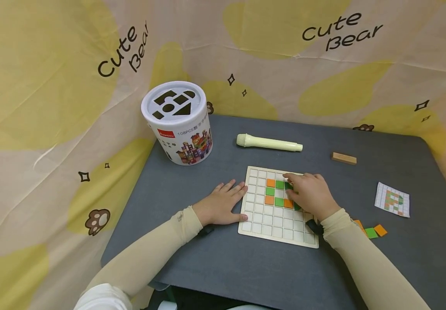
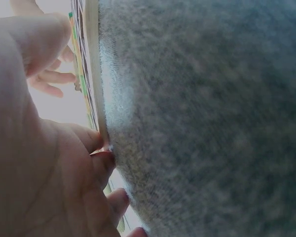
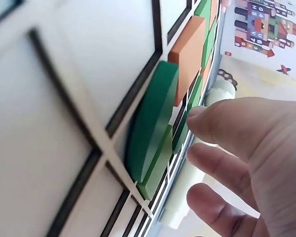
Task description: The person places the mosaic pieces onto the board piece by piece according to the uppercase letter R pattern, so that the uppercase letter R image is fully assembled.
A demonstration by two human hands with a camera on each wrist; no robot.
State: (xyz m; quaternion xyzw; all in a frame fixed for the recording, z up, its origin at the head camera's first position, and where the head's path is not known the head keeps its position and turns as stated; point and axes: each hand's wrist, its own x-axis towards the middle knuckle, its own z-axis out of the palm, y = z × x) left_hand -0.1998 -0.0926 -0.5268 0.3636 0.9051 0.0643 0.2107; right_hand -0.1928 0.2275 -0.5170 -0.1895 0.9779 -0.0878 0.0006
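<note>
A white grid board [image 1: 263,219] lies on the table with orange, light green and dark green tiles set in its cells. My left hand [image 1: 220,204] lies with spread fingers at its left edge, the fingertips and thumb touching the rim. My right hand [image 1: 312,193] is over the upper right of the board, thumb and index finger apart. Close to the right thumb in the right wrist view are a rounded dark green tile [image 3: 150,123], an orange tile [image 3: 189,54] and a light green tile [image 3: 157,168]. No tile shows gripped; the palm hides part of the board.
Loose orange and green tiles [image 1: 371,233] lie beside the right forearm. A pattern card [image 1: 392,199] is at the right, with a wooden block [image 1: 344,158] behind. A pale yellow microphone-shaped stick [image 1: 269,142] lies beyond the board; a white bucket [image 1: 180,125] stands back left.
</note>
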